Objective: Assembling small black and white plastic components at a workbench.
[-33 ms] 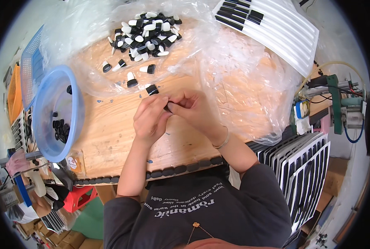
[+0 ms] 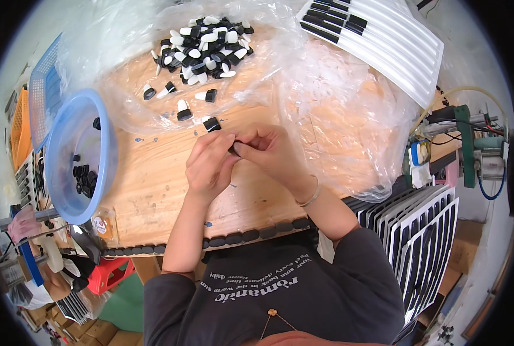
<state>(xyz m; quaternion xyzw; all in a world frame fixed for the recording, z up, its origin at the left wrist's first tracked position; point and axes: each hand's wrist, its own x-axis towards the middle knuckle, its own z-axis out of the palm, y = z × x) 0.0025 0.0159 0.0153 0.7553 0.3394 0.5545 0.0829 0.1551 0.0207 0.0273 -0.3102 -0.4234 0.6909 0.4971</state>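
Observation:
Close together over the wooden table [image 2: 147,196], my left hand [image 2: 208,164] and my right hand [image 2: 270,154] pinch a small black piece [image 2: 233,149] between their fingertips. The fingers cover most of it, so its full shape is hidden. Just beyond my left fingers lies a black cap-shaped piece [image 2: 212,124]. Several loose black-and-white pieces lie farther away, among them one with a white rounded end [image 2: 183,110] and another on its side [image 2: 208,96]. Behind them is a large heap of similar black-and-white pieces [image 2: 202,49].
At the left stands a blue basin [image 2: 111,155] holding several small black parts. Clear plastic sheeting [image 2: 349,132] covers the table's right and far areas. A white ribbed tray [image 2: 401,55] with black strips lies at the far right. Stacked white-and-black racks [image 2: 418,254] stand beside my right arm.

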